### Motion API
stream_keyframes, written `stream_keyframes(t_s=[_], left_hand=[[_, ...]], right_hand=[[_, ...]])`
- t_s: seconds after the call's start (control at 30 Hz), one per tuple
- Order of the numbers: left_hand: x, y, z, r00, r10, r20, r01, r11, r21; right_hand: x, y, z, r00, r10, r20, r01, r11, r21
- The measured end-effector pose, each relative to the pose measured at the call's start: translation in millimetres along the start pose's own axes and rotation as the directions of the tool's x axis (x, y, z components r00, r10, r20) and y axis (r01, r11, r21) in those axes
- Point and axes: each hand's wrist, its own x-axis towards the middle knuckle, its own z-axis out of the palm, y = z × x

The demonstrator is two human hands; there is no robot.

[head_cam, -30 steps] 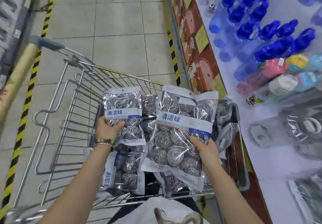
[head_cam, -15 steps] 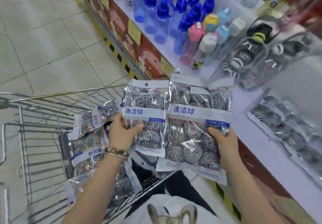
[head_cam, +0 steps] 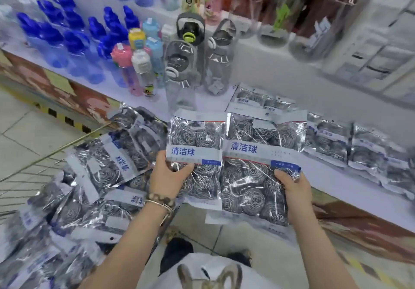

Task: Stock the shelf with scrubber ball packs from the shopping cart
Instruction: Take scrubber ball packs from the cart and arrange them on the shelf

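- Fingers [head_cam: 182, 169]: both hands are clamped, one pack each. Thumbs on the front face, other fingers behind and hidden.
- Cart [head_cam: 40, 165] at far left, only wire rim and side showing. Cart packs [head_cam: 101, 172] piled in it, overlapping, tilted every way.
- Blue bottles [head_cam: 67, 35] upright at the shelf's left end, pastel bottles [head_cam: 137, 64] just right of them, then clear bottles [head_cam: 182, 70] mid-shelf.
- Left hand [head_cam: 167, 176], bracelets [head_cam: 160, 201] on the wrist, pinches left pack [head_cam: 195, 140] at its lower left edge. Pack upright, label toward the camera, held in the air between cart and shelf front edge.
- Right hand [head_cam: 294, 190] grips right pack [head_cam: 253, 172] at its lower right edge. Looks larger, upright, label forward. Its left edge meets the left pack's right edge; cannot tell which overlaps.
- Both held packs' tops line up with the shelf front edge in view; cannot tell if they're over it.
- Shelf [head_cam: 332, 181]: shelf packs [head_cam: 327, 140] lie flat in a row along the front edge out to the right end, with more just behind the right pack's top.
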Motion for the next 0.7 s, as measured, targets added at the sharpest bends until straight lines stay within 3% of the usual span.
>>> stream_keyframes(t_s=[0.33,0.7], left_hand=[[-84,57,190,0.967,0.097,0.234,-0.098,0.995,-0.007],[-140,105,348,0.859,0.116,0.499,-0.181,0.980,0.085]], right_hand=[[22,30,-206,0.979,0.021,-0.201,0.003,0.993,0.122],[25,82,-357,0.850,0.228,-0.475,-0.094,0.953,0.290]])
